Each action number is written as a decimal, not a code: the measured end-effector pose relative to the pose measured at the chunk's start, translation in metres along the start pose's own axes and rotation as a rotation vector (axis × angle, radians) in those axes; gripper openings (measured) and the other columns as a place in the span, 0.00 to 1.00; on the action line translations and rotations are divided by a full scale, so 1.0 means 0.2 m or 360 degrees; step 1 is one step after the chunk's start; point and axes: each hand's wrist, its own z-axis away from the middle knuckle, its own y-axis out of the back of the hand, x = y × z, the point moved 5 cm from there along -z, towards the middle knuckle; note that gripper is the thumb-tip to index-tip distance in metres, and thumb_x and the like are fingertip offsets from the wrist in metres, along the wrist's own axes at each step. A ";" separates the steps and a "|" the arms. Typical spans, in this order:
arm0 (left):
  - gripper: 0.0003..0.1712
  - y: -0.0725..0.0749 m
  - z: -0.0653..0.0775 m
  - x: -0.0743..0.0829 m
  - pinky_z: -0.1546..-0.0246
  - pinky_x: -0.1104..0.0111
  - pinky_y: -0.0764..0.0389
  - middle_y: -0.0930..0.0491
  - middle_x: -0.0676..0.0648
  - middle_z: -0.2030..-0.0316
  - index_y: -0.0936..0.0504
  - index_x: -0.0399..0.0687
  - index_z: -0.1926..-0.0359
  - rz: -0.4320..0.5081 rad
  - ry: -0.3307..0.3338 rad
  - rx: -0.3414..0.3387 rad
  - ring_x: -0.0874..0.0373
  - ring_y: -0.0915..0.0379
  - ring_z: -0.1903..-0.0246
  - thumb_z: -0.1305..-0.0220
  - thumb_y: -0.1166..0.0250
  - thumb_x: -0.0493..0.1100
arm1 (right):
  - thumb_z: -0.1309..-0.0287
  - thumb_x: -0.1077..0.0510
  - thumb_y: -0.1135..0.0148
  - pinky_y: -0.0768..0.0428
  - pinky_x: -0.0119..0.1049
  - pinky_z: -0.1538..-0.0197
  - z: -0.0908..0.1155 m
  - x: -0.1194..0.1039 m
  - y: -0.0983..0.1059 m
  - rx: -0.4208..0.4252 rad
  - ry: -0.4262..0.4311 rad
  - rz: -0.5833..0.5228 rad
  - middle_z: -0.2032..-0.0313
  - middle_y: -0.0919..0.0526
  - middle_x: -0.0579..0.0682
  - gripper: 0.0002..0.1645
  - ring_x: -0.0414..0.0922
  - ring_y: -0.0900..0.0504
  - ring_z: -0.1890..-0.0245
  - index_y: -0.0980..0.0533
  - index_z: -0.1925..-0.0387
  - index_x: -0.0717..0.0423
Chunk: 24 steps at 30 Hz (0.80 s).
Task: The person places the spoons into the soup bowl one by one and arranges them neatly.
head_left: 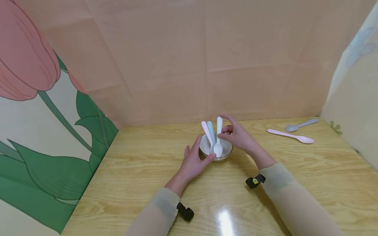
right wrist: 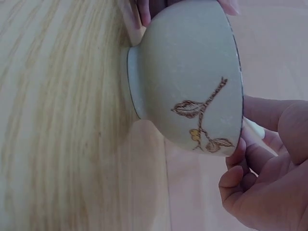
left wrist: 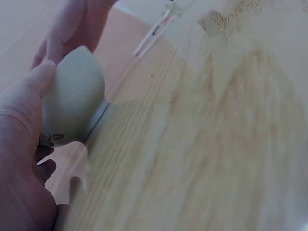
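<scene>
A white bowl [head_left: 227, 151] with a dark rim and a painted brown twig stands on the table. My left hand [head_left: 193, 165] grips its near left side, thumb at the rim and fingers round the outside. Inside, a pink spoon [head_left: 206, 131], a blue-green spoon [head_left: 211, 129] and a white spoon [head_left: 219, 147] lean with their handles up. At the bowl's right rim, my right hand [head_left: 237, 134] holds the white spoon's handle between thumb and fingers. The bowl [right wrist: 192, 72] shows from the side in the right wrist view, its foot on the tabletop.
To the right on the wooden table [head_left: 133, 196] lie a pink spoon [head_left: 290, 135] and a grey-purple spoon [head_left: 301, 125]. A peach cloth backdrop [head_left: 165, 65] rises behind the table. Panels with printed flowers and leaves [head_left: 53, 173] flank it.
</scene>
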 end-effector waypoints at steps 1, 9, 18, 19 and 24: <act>0.57 0.00 0.00 0.00 0.16 0.42 0.69 0.39 0.49 0.15 0.53 0.60 0.09 0.0000 -0.0001 0.0002 0.50 0.41 0.18 0.24 0.34 0.71 | 0.25 0.63 0.28 0.23 0.34 0.60 0.00 0.01 0.00 0.0006 -0.0003 0.0010 0.57 0.12 0.60 0.51 0.53 0.21 0.58 0.44 0.13 0.43; 0.55 0.00 0.00 0.00 0.16 0.41 0.69 0.39 0.50 0.16 0.52 0.62 0.09 0.0010 -0.0029 0.0007 0.50 0.41 0.18 0.23 0.35 0.71 | 0.25 0.63 0.28 0.22 0.36 0.61 -0.01 0.00 -0.02 0.0048 -0.0022 0.0059 0.56 0.11 0.60 0.50 0.52 0.20 0.59 0.43 0.13 0.44; 0.55 0.00 0.01 0.01 0.16 0.41 0.69 0.39 0.50 0.15 0.52 0.62 0.09 0.0017 -0.0035 0.0008 0.50 0.41 0.18 0.23 0.35 0.70 | 0.25 0.63 0.28 0.24 0.36 0.64 0.00 0.00 -0.04 0.0039 -0.0042 0.0095 0.55 0.11 0.59 0.51 0.50 0.21 0.61 0.44 0.12 0.43; 0.55 0.00 0.00 0.01 0.16 0.40 0.69 0.39 0.49 0.15 0.52 0.62 0.09 0.0017 -0.0039 0.0010 0.50 0.41 0.18 0.23 0.35 0.70 | 0.25 0.62 0.28 0.24 0.36 0.64 0.00 0.01 -0.04 0.0039 -0.0047 0.0106 0.55 0.11 0.59 0.51 0.50 0.20 0.61 0.44 0.12 0.43; 0.54 0.00 0.00 0.01 0.16 0.39 0.68 0.38 0.49 0.16 0.51 0.60 0.10 0.0013 -0.0052 0.0016 0.50 0.41 0.18 0.23 0.34 0.69 | 0.25 0.61 0.27 0.22 0.39 0.61 0.00 0.01 -0.04 0.0040 -0.0080 0.0159 0.55 0.10 0.58 0.50 0.52 0.19 0.59 0.43 0.12 0.43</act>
